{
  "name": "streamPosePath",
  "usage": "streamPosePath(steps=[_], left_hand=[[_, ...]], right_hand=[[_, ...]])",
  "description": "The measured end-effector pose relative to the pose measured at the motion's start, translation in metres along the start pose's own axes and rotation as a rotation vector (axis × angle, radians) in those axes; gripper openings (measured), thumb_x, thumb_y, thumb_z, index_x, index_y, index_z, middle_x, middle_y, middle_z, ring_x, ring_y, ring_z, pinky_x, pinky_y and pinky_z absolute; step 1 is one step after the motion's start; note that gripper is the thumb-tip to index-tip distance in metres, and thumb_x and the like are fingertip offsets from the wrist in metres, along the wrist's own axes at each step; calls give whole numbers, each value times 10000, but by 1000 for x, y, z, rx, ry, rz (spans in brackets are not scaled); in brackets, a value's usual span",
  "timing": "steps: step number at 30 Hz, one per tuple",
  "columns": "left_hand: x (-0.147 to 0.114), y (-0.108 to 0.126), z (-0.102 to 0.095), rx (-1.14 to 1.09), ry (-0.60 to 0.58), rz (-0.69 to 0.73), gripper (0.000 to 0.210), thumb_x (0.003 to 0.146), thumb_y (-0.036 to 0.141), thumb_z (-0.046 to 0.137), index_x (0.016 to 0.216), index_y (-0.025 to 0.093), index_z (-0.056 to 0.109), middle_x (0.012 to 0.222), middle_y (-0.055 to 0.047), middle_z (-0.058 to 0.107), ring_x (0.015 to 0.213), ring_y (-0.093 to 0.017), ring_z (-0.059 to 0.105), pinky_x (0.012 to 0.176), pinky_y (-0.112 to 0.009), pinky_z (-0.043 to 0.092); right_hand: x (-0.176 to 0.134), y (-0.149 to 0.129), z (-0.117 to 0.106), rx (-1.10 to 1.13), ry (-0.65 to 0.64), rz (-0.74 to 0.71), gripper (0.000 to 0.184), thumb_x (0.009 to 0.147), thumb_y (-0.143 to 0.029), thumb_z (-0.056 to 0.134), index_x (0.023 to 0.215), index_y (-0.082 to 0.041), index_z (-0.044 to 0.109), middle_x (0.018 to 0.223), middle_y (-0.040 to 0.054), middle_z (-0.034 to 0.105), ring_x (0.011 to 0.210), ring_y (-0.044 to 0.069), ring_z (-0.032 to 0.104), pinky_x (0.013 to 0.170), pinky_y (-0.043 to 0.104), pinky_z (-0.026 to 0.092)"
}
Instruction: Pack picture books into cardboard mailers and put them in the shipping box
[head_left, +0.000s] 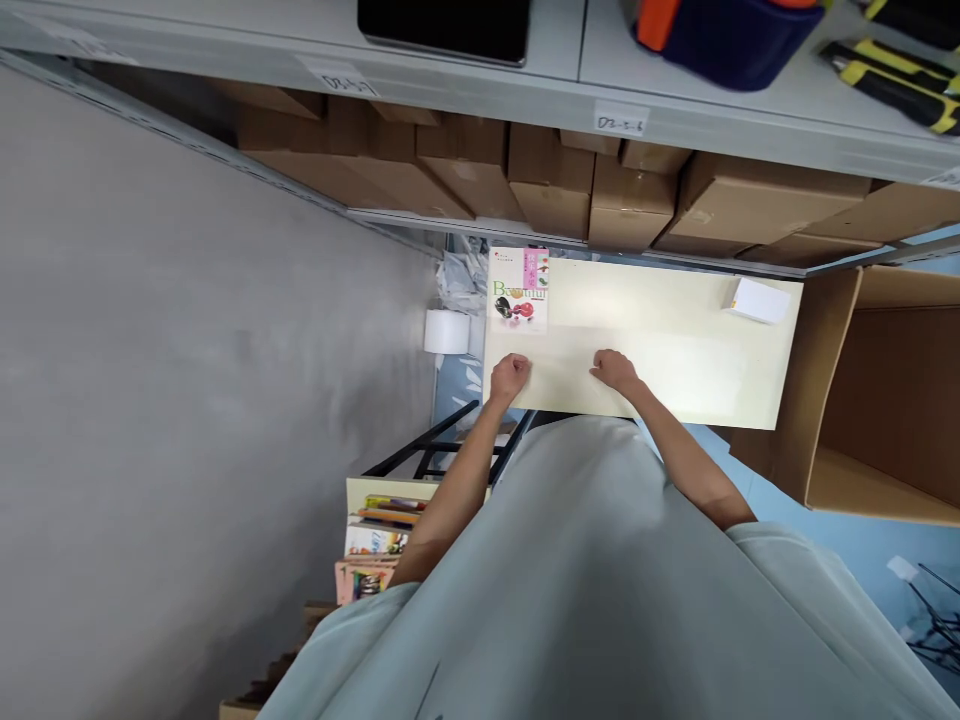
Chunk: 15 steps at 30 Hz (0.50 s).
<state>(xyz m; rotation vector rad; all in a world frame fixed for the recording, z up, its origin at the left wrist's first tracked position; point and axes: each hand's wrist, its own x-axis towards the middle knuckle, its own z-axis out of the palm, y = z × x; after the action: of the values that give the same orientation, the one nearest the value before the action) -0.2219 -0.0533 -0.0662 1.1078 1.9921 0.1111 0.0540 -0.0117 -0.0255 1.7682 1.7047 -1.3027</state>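
My left hand (pixel 511 377) rests in a loose fist at the near left part of the cream table (pixel 675 370). Nothing shows between its curled fingers. Just beyond it lies a book (pixel 517 312) with a white and pink cover and the word "Beautiful" on it, apart from the hand. My right hand (pixel 613 368) is also curled closed over the middle of the table, with nothing visible in it. At the far right corner of the tabletop sits a small white box (pixel 759 300), away from both hands.
Above the table, a grey shelf holds cardboard boxes (pixel 551 180); a dark tablet-like object (pixel 446 25), a blue container (pixel 731 40) and yellow-black cutters (pixel 900 80) sit on top. A large open carton (pixel 832 390) stands right. A white roll (pixel 447 331) and books (pixel 375 540) are left.
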Motion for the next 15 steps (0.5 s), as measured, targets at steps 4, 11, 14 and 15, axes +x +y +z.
streamPosePath(steps=[4,11,14,15], left_hand=[[6,-4,5,-20,-24,24,95,951,215,662,973,226,754,1045,-65,829,1004,-219,770,993,-314,571],[53,-6,-41,-112,144,111,231,1056,326,583,1211,210,710,1273,-103,778,1012,-206,751,990,-316,570],[92,2,-63,-122,207,146,275,1022,318,646,1261,187,686,1338,-133,751,1048,-223,747,1043,-333,554],[105,6,-68,-114,206,141,277,1002,297,669,1253,181,688,1335,-137,754,1085,-236,747,1077,-346,542]], right_hand=[[3,-8,-1,-43,5,112,87,1043,-247,670,1069,-220,749,1117,97,816,1008,253,748,801,310,521],[32,-66,-5,162,221,-107,81,1026,-293,692,1016,-245,757,1034,50,828,892,221,752,799,302,525],[62,-106,-5,231,269,-226,88,1019,-256,665,1020,-239,751,1048,56,825,908,227,754,837,312,546],[73,-118,-4,233,275,-241,94,1019,-244,652,1025,-236,745,1043,61,821,919,234,751,856,321,554]])
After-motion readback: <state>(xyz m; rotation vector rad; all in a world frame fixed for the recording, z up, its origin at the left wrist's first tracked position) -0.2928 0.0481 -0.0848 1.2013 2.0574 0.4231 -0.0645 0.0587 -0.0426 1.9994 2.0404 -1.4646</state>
